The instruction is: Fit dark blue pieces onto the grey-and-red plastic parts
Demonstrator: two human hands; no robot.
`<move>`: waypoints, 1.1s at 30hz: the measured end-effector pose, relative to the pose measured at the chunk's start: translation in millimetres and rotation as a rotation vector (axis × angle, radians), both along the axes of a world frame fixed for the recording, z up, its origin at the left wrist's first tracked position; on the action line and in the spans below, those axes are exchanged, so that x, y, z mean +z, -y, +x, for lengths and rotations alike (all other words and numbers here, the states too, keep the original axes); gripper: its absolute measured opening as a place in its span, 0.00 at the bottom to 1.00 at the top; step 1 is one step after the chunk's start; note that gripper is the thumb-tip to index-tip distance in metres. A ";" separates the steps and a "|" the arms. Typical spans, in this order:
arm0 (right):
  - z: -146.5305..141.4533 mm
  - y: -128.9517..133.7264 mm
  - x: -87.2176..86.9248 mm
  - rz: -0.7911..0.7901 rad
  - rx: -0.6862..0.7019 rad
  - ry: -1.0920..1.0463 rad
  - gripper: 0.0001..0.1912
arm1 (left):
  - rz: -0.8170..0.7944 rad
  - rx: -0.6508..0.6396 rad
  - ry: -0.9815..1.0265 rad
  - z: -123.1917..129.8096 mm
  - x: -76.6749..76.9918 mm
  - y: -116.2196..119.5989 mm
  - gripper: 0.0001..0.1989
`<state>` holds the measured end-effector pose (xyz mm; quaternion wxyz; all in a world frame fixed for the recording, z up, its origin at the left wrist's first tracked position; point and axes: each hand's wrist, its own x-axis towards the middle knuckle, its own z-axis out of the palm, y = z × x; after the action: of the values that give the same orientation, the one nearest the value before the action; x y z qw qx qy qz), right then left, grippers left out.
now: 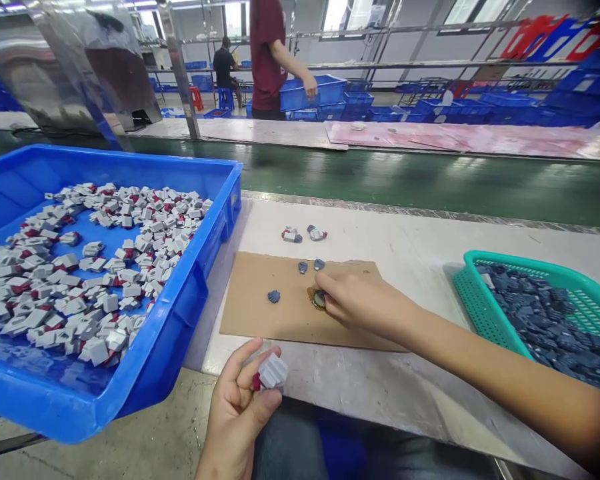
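Right hand: my right hand (353, 299) rests on the cardboard sheet (260, 313), fingers (330, 285) pinched on a small dark round piece (319, 299).
Left hand: my left hand (237, 407) sits low, near the table (430, 253) edge, fingers curled around a ridged white block with a red end (271, 372).
Loose pieces: I see three small blue-grey parts (274, 296) lying flat on the matte brown cardboard; two white-and-red assemblies (304, 234) sit just beyond it.
Blue crate: the glossy plastic blue crate (200, 267) at my left holds a heap of angular white-and-red blocks.
Green basket: the mesh-walled green basket (473, 293) at my right is filled with dark blue-grey parts.
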<state>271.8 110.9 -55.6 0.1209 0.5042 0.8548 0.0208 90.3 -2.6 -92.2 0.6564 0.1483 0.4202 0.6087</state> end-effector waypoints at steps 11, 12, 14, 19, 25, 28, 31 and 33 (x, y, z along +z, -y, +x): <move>-4.9 3.5 -0.7 0.014 0.012 0.076 0.04 | -0.078 0.032 -0.066 -0.4 -12.1 -3.9 0.19; -4.5 3.8 -0.9 0.009 0.015 0.073 0.04 | -0.076 0.038 -0.073 0.3 -12.3 -3.9 0.20; -4.2 4.5 -1.9 0.013 0.011 0.063 0.04 | -0.074 0.048 -0.064 1.6 -11.2 -3.7 0.20; -2.8 6.0 -2.7 0.020 -0.029 0.026 0.03 | -0.108 0.034 -0.035 3.3 -3.9 -2.3 0.18; 6.2 11.8 8.3 0.007 -0.144 -0.208 0.04 | -0.139 0.012 -0.043 6.5 5.2 -3.9 0.17; 11.6 20.8 17.0 -0.093 -0.195 -0.578 0.06 | -0.105 -0.019 -0.053 12.2 8.8 -6.9 0.16; 14.6 35.3 25.7 -0.265 -0.233 -0.885 0.12 | -0.058 -0.057 -0.070 20.0 11.5 -11.1 0.15; 15.2 46.5 31.1 -0.373 -0.243 -1.030 0.13 | -0.031 -0.081 -0.075 25.4 13.3 -13.6 0.15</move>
<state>287.0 64.4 -24.5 -0.2234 0.5141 0.7286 -0.3937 115.6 11.1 -78.9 0.6666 0.1779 0.4475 0.5690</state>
